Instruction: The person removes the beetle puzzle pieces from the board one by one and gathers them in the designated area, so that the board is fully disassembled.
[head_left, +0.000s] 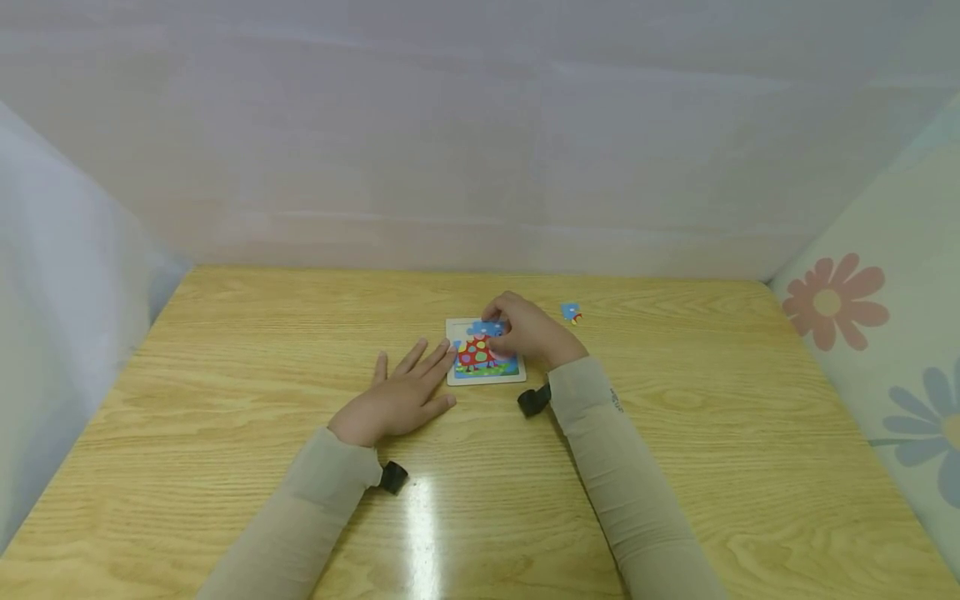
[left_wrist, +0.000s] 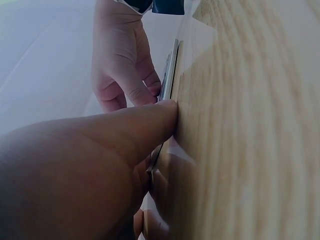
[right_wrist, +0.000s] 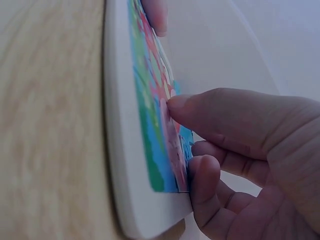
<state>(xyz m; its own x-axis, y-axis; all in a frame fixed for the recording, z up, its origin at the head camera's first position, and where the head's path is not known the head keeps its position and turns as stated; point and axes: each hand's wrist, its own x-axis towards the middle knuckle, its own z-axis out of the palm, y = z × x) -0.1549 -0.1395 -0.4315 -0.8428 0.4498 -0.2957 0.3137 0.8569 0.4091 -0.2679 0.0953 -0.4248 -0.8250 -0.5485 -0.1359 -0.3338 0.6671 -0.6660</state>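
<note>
A small jigsaw puzzle in a white-edged tray [head_left: 486,380] lies on the table, showing a red shape with coloured dots on blue and green. My left hand [head_left: 401,398] lies with fingers spread, fingertips touching the tray's left edge. Over the puzzle's upper right, my right hand [head_left: 534,331] bends its thumb and fingers around a blue puzzle piece [right_wrist: 186,137], which stands slightly raised. The right thumb [right_wrist: 182,106] touches the picture's surface. The hand covers part of that piece in the head view. In the left wrist view, the tray [left_wrist: 173,70] appears edge-on.
A loose blue puzzle piece with a red and yellow corner [head_left: 571,312] lies right of the tray, beyond the right hand. The wooden table [head_left: 300,333] meets pale cloth at the back and sides. Black wrist-worn devices [head_left: 393,477] sit by both cuffs.
</note>
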